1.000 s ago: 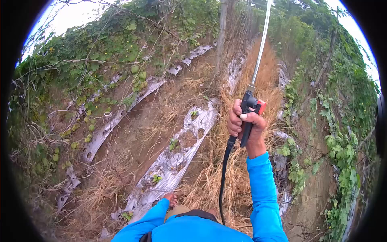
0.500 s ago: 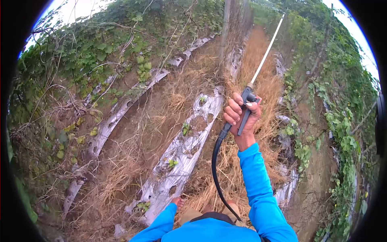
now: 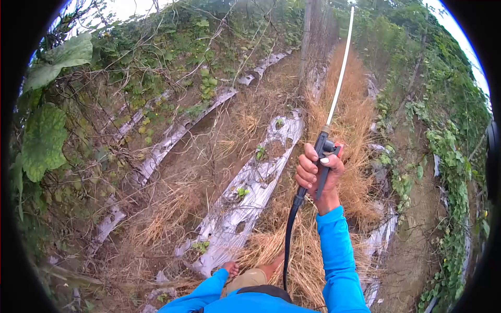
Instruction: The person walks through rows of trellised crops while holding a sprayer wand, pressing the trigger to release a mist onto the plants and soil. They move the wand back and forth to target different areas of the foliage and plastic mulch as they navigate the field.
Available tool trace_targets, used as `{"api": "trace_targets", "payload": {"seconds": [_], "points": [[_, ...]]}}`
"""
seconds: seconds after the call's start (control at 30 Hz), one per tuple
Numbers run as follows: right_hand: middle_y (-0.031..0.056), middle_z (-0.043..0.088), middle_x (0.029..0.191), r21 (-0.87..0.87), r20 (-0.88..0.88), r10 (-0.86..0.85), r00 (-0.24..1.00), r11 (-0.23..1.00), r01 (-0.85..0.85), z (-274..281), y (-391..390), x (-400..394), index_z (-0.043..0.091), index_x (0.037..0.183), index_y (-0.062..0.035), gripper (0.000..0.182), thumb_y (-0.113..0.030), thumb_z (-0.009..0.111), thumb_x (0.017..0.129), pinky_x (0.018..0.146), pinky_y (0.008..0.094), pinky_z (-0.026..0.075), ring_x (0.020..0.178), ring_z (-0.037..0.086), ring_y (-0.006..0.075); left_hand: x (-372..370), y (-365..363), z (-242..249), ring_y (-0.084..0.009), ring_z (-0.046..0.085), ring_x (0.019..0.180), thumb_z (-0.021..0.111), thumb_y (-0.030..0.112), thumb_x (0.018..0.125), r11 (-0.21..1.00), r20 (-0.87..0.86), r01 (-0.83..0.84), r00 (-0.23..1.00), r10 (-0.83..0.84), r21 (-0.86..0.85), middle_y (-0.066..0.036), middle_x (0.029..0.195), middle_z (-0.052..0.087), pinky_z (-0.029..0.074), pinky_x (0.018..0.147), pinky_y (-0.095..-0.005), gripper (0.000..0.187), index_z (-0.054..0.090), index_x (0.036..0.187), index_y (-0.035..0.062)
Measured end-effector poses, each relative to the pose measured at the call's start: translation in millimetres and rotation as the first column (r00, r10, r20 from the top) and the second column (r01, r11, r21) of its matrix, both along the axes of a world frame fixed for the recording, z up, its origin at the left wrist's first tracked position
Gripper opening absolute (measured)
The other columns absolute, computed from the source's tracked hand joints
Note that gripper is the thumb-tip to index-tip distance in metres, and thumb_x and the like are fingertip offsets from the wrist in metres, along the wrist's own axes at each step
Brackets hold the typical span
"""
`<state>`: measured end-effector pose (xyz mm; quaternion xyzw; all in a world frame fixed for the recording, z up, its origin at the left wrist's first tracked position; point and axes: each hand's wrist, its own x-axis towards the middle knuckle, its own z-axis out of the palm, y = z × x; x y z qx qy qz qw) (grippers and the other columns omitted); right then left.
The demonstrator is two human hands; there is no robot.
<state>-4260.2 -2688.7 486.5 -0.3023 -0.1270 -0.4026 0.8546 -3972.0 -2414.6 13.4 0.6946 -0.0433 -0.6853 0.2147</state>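
"Where's our spray wand [image 3: 341, 78]?"

"Raised ahead of us, near upright. Our right grip [image 3: 333, 180] is wrapped round its trigger handle [image 3: 322, 142], likely to steady it, and the black hose [image 3: 288, 235] hangs below."

"Our left grip [image 3: 231, 268]?"

"Low beside our shorts [image 3: 248, 279], fingers curled; we can't tell whether they pinch anything."

"Any container?"

"We see none; the hose runs out of sight. Leafy plants [image 3: 242, 192] sit at gaps in the pale sheeting [image 3: 251, 206]."
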Motion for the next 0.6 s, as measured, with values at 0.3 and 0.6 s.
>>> {"api": "trace_targets", "payload": {"seconds": [0.3, 0.6], "points": [[0.0021, 0.039, 0.061, -0.162, -0.197, -0.106, 0.975, 0.984, 0.075, 60.1, 90.6, 24.5, 0.041, 0.081, -0.0092, 0.022, -0.018, 0.059, 0.072, 0.041, 0.0298, 0.038, 0.046, 0.04, 0.0126, 49.4, 91.1, 1.3, -0.0176, 0.058, 0.058, 0.057, 0.028, 0.08, 0.996, 0.087, 0.065, 0.994, -0.07, 0.066, -0.007, 0.075, 0.065, 0.044, 0.048, -0.0346, 0.023, 0.063, 0.086, 0.0069], [0.001, 0.039, 0.06, -0.291, -0.313, -0.09, 0.945, 0.957, -0.006, 93.2, 151.0, 55.0, 0.042, 0.081, -0.0097, 0.023, -0.014, 0.061, 0.07, 0.04, 0.0253, 0.034, 0.043, 0.038, 0.0101, 36.3, 104.5, 14.0, -0.017, 0.055, 0.057, 0.052, 0.03, 0.086, 0.966, 0.081, 0.249, 0.966, -0.244, -0.063, -0.005, 0.079, 0.064, 0.043, 0.048, -0.0347, 0.024, 0.063, 0.088, 0.0086]]}}
